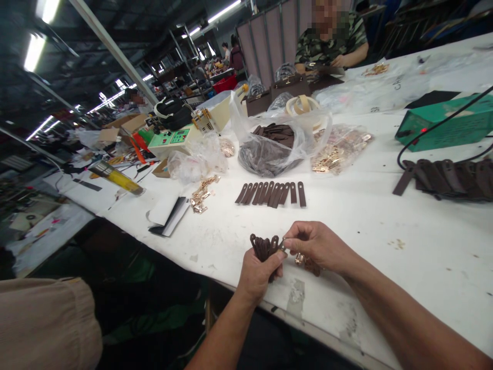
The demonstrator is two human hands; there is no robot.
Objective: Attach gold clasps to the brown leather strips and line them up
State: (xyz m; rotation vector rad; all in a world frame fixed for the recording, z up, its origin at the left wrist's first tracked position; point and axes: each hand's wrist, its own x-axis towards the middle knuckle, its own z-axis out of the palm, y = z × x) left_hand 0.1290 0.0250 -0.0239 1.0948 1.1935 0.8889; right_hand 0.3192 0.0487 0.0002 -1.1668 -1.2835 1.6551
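Observation:
My left hand [257,272] is closed around a fanned bunch of dark brown leather tabs [263,247], each with a hole near its rounded end. My right hand [308,244] meets it above the table's front edge, thumb and finger pinching a small shiny metal fitting [283,245] against the end of one tab. Fingers partly hide that fitting. Under my right palm lie several loose rose-gold metal fittings [300,259]. Beyond both hands, a row of brown leather tabs [271,194] is laid out side by side on the white table [339,216].
Behind the row stand an open plastic bag of brown tabs [269,149] and a bag of gold fittings [333,151]. Loose gold fittings [202,195] lie left. A tab pile [450,177] and a corded green box [442,123] are right. A co-worker [331,46] sits opposite.

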